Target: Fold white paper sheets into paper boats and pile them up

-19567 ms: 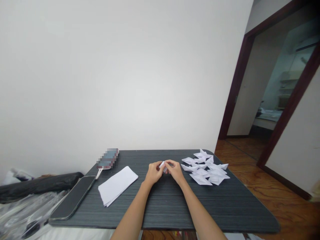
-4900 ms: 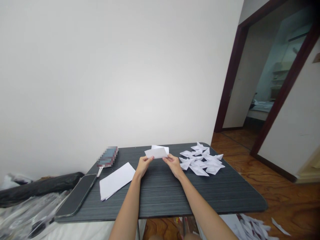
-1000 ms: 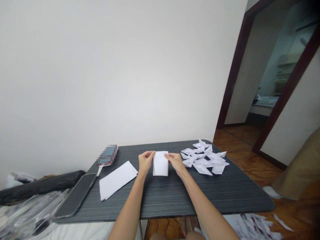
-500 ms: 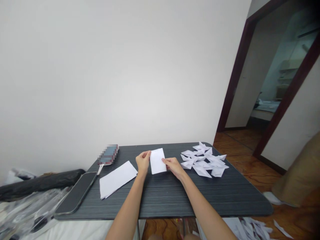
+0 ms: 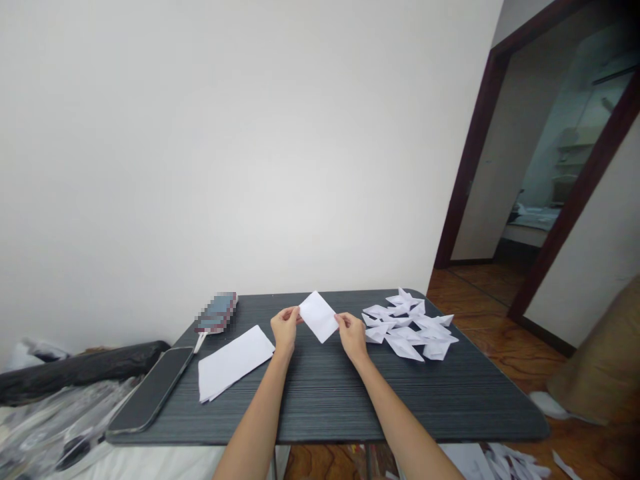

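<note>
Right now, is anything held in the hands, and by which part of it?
Yes, a piece of white paper, turned like a diamond: the left hand pinches its left corner, the right hand its right corner.

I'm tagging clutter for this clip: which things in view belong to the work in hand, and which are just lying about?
Seemingly in the work:
held paper
paper stack
folded paper pieces

Seemingly lying about:
dark phone
pixelated item
black roll

White square of paper (image 5: 319, 317) looks smooth and matt, dark grey rectangular tabletop (image 5: 330, 400) kinda wood-grained, crumpled clear plastic (image 5: 93, 407) pretty glossy.
</note>
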{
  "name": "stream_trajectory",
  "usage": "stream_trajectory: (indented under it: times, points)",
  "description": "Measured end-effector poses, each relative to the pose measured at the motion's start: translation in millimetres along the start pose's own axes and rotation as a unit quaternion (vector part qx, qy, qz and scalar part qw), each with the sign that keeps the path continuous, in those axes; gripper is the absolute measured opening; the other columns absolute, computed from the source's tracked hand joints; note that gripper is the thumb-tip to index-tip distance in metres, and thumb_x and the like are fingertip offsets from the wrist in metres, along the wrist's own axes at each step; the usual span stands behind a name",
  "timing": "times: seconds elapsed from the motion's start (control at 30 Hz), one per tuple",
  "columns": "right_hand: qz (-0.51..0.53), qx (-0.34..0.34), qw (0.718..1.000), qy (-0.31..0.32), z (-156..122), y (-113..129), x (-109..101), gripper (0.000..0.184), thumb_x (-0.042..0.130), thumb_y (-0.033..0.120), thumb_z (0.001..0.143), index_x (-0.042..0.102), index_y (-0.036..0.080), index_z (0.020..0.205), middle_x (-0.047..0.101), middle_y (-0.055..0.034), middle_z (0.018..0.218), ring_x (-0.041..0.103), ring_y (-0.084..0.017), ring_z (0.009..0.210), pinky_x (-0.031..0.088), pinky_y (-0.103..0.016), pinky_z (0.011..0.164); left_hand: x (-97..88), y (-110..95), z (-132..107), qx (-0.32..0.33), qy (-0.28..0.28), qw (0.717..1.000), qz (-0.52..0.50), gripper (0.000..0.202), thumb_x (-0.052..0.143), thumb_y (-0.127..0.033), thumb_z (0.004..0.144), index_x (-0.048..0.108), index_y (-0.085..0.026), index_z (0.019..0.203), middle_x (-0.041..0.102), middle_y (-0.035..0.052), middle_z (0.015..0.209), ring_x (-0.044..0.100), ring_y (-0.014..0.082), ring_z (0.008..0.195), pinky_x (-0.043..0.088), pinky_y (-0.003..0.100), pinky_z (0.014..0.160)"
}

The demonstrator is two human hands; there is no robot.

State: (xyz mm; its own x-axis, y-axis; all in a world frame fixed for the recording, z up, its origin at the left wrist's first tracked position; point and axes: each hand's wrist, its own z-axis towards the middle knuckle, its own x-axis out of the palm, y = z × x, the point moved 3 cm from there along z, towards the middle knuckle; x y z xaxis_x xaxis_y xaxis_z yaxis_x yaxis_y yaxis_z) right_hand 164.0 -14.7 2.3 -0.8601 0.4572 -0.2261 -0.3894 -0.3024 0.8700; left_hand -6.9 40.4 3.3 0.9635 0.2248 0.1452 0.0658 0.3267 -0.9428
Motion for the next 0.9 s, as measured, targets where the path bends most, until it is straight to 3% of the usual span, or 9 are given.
stream_trajectory:
  times: [0.07, 0.13, 0.17, 0.23, 0.3, 0.37, 0.6, 0.73, 0.9]
  points:
    - [-0.077, -0.059, 0.995, -0.031, -2.5, 4.8, -4.5, 0.032, 0.037, 0.038, 0.078, 0.059, 0.017, 0.068, 0.06, -0.0051, 0.06, 0.053, -0.016, 0.056, 0.037, -0.026, 0.056, 1.6, -8.8, -4.9, 0.066, 0.01, 0.994, 0.088, 0.024, 0.053, -0.029, 0.068, 0.061, -0.01, 0.078, 0.064, 0.0098, 0.073, 0.06, 0.0198, 0.068, 0.047, 0.034, 0.065]
    - [-0.129, -0.11, 0.985, -0.03, -5.6, 9.9, -4.7, 0.031, 0.035, 0.034, 0.08, 0.059, 0.017, 0.07, 0.06, -0.0059, 0.064, 0.053, -0.016, 0.059, 0.036, -0.026, 0.058, 3.4, -24.9, -13.5, 0.201, 0.0, 0.96, 0.194, 0.024, 0.049, -0.025, 0.072, 0.058, -0.014, 0.092, 0.061, 0.0115, 0.094, 0.056, 0.0213, 0.088, 0.04, 0.037, 0.08]
    - [-0.146, -0.132, 0.98, -0.023, -7.0, 12.0, -3.5, 0.031, 0.034, 0.031, 0.081, 0.06, 0.017, 0.071, 0.06, -0.0062, 0.067, 0.053, -0.016, 0.061, 0.036, -0.026, 0.059, 6.1, -33.5, -19.7, 0.279, 0.01, 0.931, 0.235, 0.027, 0.047, -0.022, 0.074, 0.055, -0.017, 0.1, 0.055, 0.0115, 0.106, 0.049, 0.0212, 0.1, 0.035, 0.038, 0.086]
    - [-0.171, -0.172, 0.97, 0.001, -9.1, 15.3, 0.6, 0.03, 0.032, 0.027, 0.082, 0.059, 0.017, 0.075, 0.061, -0.0064, 0.07, 0.054, -0.016, 0.065, 0.036, -0.026, 0.062, 16.1, -44.7, -33.2, 0.392, 0.099, 0.861, 0.309, 0.03, 0.041, -0.017, 0.078, 0.051, -0.02, 0.106, 0.049, 0.0101, 0.115, 0.041, 0.019, 0.109, 0.025, 0.038, 0.093]
    - [-0.194, -0.208, 0.958, 0.027, -10.5, 17.5, 5.2, 0.03, 0.03, 0.023, 0.083, 0.059, 0.017, 0.078, 0.061, -0.0062, 0.072, 0.054, -0.016, 0.068, 0.036, -0.026, 0.065, 25.1, -47.8, -44.7, 0.451, 0.183, 0.794, 0.364, 0.031, 0.036, -0.013, 0.081, 0.05, -0.022, 0.106, 0.051, 0.0084, 0.113, 0.04, 0.0178, 0.11, 0.019, 0.04, 0.094]
    - [-0.213, -0.234, 0.948, 0.041, -11.5, 19.5, 7.8, 0.03, 0.028, 0.021, 0.084, 0.058, 0.017, 0.079, 0.06, -0.0058, 0.072, 0.053, -0.016, 0.069, 0.036, -0.026, 0.066, 30.2, -45.9, -50.4, 0.467, 0.222, 0.758, 0.397, 0.029, 0.033, -0.011, 0.081, 0.053, -0.022, 0.101, 0.056, 0.0073, 0.104, 0.043, 0.0181, 0.107, 0.016, 0.04, 0.091]
    - [-0.224, -0.259, 0.939, 0.029, -11.9, 27.5, 5.6, 0.031, 0.028, 0.023, 0.085, 0.057, 0.017, 0.075, 0.056, -0.0039, 0.069, 0.05, -0.014, 0.067, 0.034, -0.026, 0.066, 23.6, -44.2, -39.8, 0.441, 0.178, 0.748, 0.462, 0.02, 0.036, -0.014, 0.082, 0.055, -0.017, 0.078, 0.058, 0.0035, 0.072, 0.05, 0.0161, 0.084, 0.019, 0.034, 0.078]
    - [-0.214, -0.241, 0.947, 0.013, -12.1, 27.7, 5.2, 0.03, 0.029, 0.023, 0.085, 0.056, 0.017, 0.074, 0.055, -0.0041, 0.068, 0.049, -0.014, 0.067, 0.033, -0.026, 0.066, 9.3, -51.4, -29.7, 0.413, 0.086, 0.766, 0.484, 0.022, 0.037, -0.019, 0.082, 0.054, -0.016, 0.07, 0.056, 0.0024, 0.07, 0.049, 0.0149, 0.079, 0.018, 0.033, 0.075]
    - [-0.206, -0.237, 0.949, 0.015, -14.6, 25.8, 10.4, 0.03, 0.028, 0.023, 0.085, 0.056, 0.017, 0.075, 0.055, -0.0044, 0.069, 0.049, -0.015, 0.068, 0.033, -0.027, 0.068, -8.5, -48.5, -17.7, 0.358, -0.029, 0.799, 0.482, 0.021, 0.037, -0.021, 0.082, 0.055, -0.016, 0.073, 0.057, 0.003, 0.071, 0.049, 0.0162, 0.08, 0.016, 0.034, 0.075]
